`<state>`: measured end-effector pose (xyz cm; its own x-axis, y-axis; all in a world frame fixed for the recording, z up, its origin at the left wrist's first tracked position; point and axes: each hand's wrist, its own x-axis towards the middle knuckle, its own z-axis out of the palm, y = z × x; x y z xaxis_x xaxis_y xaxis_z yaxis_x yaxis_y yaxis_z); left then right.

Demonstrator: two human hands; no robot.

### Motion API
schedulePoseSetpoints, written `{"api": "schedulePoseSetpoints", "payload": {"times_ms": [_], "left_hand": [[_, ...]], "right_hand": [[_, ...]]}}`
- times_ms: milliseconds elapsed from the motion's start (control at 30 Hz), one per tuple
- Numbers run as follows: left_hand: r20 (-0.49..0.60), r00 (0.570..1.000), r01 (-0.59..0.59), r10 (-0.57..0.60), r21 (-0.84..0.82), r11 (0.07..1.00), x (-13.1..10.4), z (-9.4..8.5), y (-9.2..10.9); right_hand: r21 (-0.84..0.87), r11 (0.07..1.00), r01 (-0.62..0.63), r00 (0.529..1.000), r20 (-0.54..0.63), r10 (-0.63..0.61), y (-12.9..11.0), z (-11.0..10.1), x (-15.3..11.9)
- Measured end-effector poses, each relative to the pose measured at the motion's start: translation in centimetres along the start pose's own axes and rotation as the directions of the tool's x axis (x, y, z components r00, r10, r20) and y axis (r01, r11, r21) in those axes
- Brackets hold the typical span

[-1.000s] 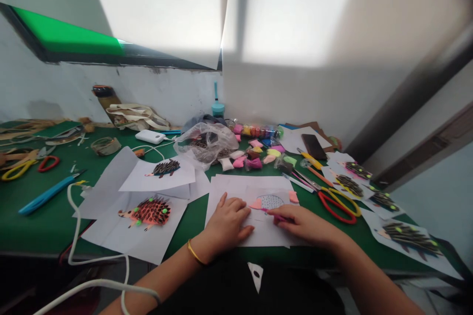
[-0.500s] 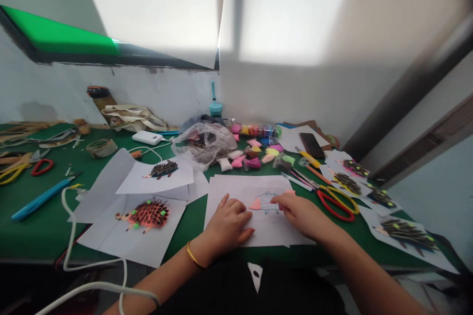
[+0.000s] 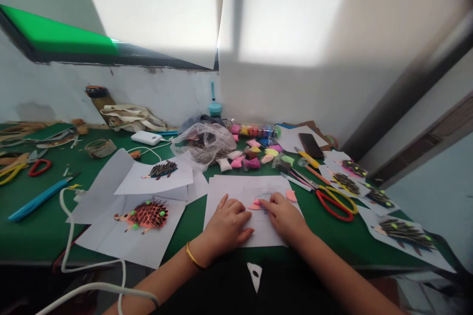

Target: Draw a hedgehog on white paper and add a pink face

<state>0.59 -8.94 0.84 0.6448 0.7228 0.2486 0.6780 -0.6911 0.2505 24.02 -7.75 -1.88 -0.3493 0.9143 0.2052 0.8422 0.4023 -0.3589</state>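
Note:
My left hand (image 3: 229, 221) lies on the white paper (image 3: 225, 184), fingers apart, holding nothing. A dotted hedgehog drawing in blue line (image 3: 264, 197) is on that paper, partly hidden by my right hand (image 3: 286, 214). The right index finger reaches out and touches peach-pink clay (image 3: 254, 206) at the drawing's snout; a brighter pink spot shows at the fingertip. My other right fingers are curled and partly hidden. To the right of this hand, a flat peach clay lump (image 3: 291, 196) rests at the paper's edge.
Behind the paper lie several small clay packs (image 3: 251, 163) and a clear plastic bag (image 3: 207, 142). Scissors (image 3: 334, 202) and a craft knife (image 3: 308, 157) lie to the right, near finished hedgehog pictures (image 3: 402, 234). Another hedgehog picture (image 3: 148, 214), a white cable (image 3: 70, 236) and a blue cutter (image 3: 40, 200) are left.
My right hand has moved left across the drawing, its fingertip now at the clay snout. The peach lump at the right is more fully uncovered. My left hand has stayed in place.

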Motion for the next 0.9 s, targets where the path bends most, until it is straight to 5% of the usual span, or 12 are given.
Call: {"api": "schedulePoseSetpoints", "payload": {"times_ms": [900], "left_hand": [[-0.007, 1.0, -0.003, 0.003, 0.008, 1.0, -0.04, 0.17, -0.06]], "right_hand": [[-0.063, 0.998, 0.03, 0.999, -0.031, -0.032, -0.48, 0.07, 0.13]]}}
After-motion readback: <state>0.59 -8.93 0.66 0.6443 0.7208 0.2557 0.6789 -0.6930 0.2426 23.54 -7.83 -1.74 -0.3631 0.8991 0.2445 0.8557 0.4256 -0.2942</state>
